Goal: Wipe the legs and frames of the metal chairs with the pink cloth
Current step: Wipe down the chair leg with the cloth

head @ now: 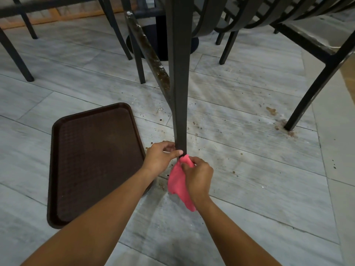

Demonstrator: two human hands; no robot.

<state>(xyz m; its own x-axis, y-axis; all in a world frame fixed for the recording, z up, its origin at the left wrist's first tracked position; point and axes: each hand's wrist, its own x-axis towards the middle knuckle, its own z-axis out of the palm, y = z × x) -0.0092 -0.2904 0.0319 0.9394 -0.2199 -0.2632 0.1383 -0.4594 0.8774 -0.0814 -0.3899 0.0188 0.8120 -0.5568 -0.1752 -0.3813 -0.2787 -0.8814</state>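
Observation:
A dark metal chair leg (179, 83) runs from the top of the head view down to the floor in the middle. My left hand (160, 157) grips the leg near its foot, fingers behind it and thumb across its front. My right hand (197, 176) pinches the pink cloth (177, 184) and holds its top against the foot of the leg, just under my left thumb. The rest of the cloth hangs down beside my right wrist. A rusty, stained crossbar (148, 48) meets the leg from the upper left.
A brown plastic tray (92, 162) lies flat on the floor left of my hands. More dark chair legs (315, 87) stand right and at the back, with a round black table base (159, 41) behind. The grey floor tiles (249, 169) carry brown specks and stains.

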